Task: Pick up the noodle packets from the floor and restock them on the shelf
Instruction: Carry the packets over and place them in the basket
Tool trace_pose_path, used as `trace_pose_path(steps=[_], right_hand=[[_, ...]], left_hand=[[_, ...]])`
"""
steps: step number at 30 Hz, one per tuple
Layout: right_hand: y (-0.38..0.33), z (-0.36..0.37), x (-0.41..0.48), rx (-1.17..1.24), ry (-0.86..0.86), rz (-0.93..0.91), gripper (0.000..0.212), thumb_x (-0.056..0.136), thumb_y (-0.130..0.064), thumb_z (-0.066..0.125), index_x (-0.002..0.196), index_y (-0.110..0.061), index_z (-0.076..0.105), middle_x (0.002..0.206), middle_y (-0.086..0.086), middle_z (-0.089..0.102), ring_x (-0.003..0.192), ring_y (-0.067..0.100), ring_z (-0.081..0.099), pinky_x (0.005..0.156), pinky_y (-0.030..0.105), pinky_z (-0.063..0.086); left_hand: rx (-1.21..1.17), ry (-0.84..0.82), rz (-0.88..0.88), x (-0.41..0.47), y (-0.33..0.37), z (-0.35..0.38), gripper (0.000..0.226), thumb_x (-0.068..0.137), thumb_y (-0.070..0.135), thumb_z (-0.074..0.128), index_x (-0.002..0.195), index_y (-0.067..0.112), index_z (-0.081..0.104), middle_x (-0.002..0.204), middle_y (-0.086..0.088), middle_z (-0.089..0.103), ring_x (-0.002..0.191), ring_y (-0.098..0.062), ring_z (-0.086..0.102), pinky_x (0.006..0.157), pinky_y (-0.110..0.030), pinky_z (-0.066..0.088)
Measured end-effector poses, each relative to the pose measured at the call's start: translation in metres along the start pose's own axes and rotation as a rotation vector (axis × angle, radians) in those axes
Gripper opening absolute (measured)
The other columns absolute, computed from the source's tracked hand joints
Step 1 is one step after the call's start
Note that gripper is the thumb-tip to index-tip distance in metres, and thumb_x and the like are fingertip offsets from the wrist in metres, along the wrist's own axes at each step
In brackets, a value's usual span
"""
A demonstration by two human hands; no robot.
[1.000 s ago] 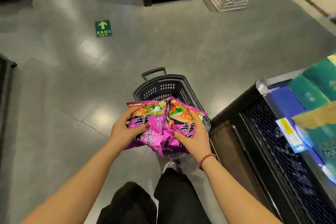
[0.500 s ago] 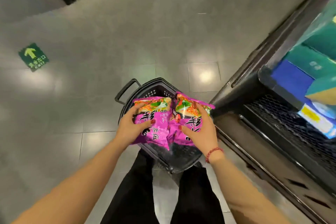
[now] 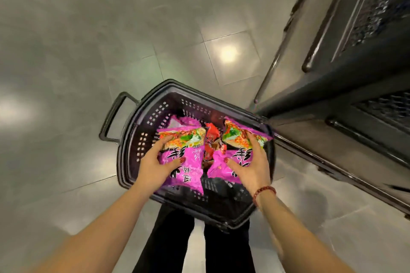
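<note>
- Directly below the camera, a dark plastic basket [image 3: 125, 157] stands on the grey tiled floor [image 3: 88, 51], and its loop handle [image 3: 111, 117] sticks out from its left edge.
- The left hand [image 3: 155, 166] grips a purple noodle packet [image 3: 190, 175]. The thumb is pressed on the printed front and the fingers are curled round the packet's left edge, up by the food picture.
- The right hand [image 3: 253, 168] grips a second purple noodle packet [image 3: 221, 170] the same way, with the thumb on the front and the fingers wrapped over its right edge. A red bead bracelet [image 3: 264, 190] sits on that wrist.
- Both packets are held side by side over the basket's opening, the left one toward its left edge and the right one reaching its right rim. Their inner edges are near each other but apart.
- A red packet [image 3: 210, 139] lies inside the basket, showing through the gap between them. A further purple packet [image 3: 184, 121] lies toward the basket's far edge.
- A dark metal shelf [image 3: 355, 73] with mesh panels rises just beside the basket's right edge.
- Black trouser legs [image 3: 173, 239] show at the basket's near edge.
</note>
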State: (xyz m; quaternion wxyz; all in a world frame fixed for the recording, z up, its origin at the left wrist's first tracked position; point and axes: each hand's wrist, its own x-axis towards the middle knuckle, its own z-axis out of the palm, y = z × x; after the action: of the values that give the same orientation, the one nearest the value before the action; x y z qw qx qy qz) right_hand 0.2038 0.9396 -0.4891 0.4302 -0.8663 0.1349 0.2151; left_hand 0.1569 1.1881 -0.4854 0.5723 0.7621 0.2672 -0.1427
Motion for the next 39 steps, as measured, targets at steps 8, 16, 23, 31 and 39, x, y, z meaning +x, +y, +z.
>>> trace_pose_path(steps=[8,16,23,31,39], right_hand=[[0.102,0.061,0.061,-0.12,-0.001,0.139,0.09,0.073,-0.032,0.084,0.148,-0.032,0.033,0.136,0.006,0.046,0.127,0.02,0.044,0.1,0.025,0.034],[0.168,0.089,0.106,-0.257,-0.006,0.165,0.079,0.082,-0.034,0.075,0.147,-0.039,0.031,0.142,0.009,0.039,0.13,0.026,0.042,0.096,0.034,0.042],[0.188,0.107,0.128,-0.13,0.065,0.097,0.077,0.083,-0.031,0.075,0.147,-0.041,0.032,0.14,0.007,0.038,0.129,0.023,0.043,0.098,0.03,0.039],[0.206,0.124,0.14,-0.206,-0.058,0.132,0.076,0.089,-0.026,0.068,0.15,-0.04,0.026,0.156,0.017,0.013,0.139,0.037,0.032,0.109,0.045,0.039],[0.182,0.098,0.104,-0.368,-0.08,0.023,0.067,0.086,-0.022,0.069,0.145,-0.025,0.036,0.146,0.011,0.034,0.133,0.029,0.038,0.107,0.044,0.041]], left_hand=[[0.148,-0.121,-0.1,0.059,-0.105,0.061,0.066,0.073,0.007,0.084,0.13,0.025,0.057,0.119,0.011,0.058,0.114,-0.007,0.053,0.098,-0.013,0.039],[0.302,-0.254,-0.147,0.101,-0.167,0.121,0.07,0.076,0.011,0.082,0.137,0.023,0.05,0.121,0.01,0.055,0.109,-0.005,0.049,0.094,-0.018,0.037],[0.416,-0.319,-0.149,0.116,-0.203,0.141,0.074,0.074,0.016,0.084,0.138,0.024,0.05,0.132,0.002,0.055,0.114,-0.009,0.048,0.098,-0.019,0.035],[0.565,-0.583,-0.128,0.114,-0.219,0.155,0.091,0.077,0.017,0.081,0.151,0.031,0.03,0.149,-0.004,0.041,0.134,-0.021,0.041,0.105,-0.019,0.027],[0.72,-0.552,0.022,0.092,-0.176,0.147,0.077,0.086,0.022,0.072,0.151,0.027,0.031,0.145,-0.01,0.042,0.135,-0.028,0.036,0.108,-0.033,0.034]])
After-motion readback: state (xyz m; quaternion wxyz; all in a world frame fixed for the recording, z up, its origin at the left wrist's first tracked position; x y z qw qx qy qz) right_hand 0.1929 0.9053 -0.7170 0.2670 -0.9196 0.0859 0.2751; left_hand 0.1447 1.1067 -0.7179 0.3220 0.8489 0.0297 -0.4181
